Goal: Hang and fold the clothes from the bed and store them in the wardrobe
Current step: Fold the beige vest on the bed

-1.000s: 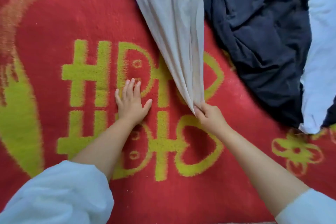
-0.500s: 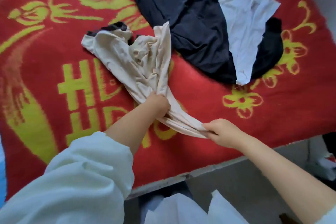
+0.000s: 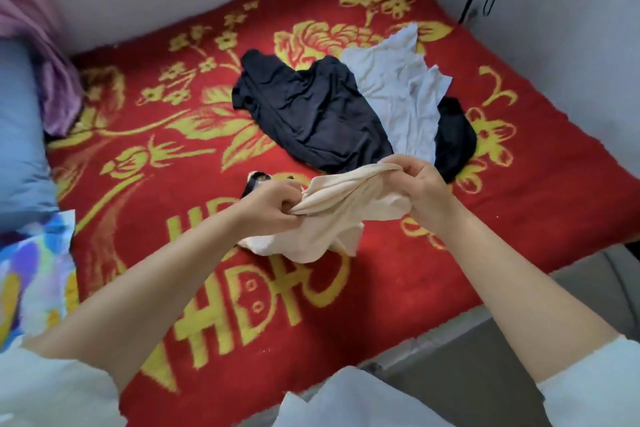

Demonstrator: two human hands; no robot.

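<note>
Both hands, left hand and right hand, pinch the cream garment bunched (unfolded yet); dark garment and pale garment wait on the bed.

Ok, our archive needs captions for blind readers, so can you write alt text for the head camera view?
Two bare hands, left hand and right hand, grip a bunched cream garment above a red blanket with yellow flowers. Beyond it on the blanket lie a black garment and a pale blue garment, partly overlapping. A blue pillow sits at the left edge.
</note>
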